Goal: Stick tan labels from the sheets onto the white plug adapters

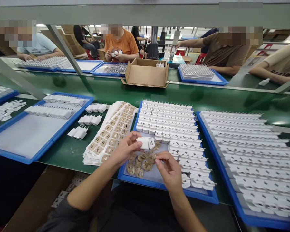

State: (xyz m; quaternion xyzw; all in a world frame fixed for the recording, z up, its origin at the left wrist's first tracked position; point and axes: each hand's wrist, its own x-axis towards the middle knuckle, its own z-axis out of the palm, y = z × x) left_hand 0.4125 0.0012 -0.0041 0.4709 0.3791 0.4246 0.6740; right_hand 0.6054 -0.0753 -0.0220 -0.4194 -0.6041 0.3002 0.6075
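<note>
Hands (126, 148) hover over thin, rounded cutouts (147, 166), left gripping a boxy plug (146, 143).

The rectangular blue plastic tray (145, 183) has a pale grey floor. White, block-shaped plastic chargers (164, 120) line its far and right edges. Flat tan cut-outs (147, 166) lie toward its near left corner. Stacked rectangular white label sheets (110, 131) carry rows of tan shapes. Bench surface (62, 150): green.

You hold one white plug (146, 142). At ten o'clock, one blue tray (16, 141) carries two plug rows (48, 112); three plug clusters (89, 120) lie at eleven. One open cardboard box (146, 75) stands at twelve.
</note>
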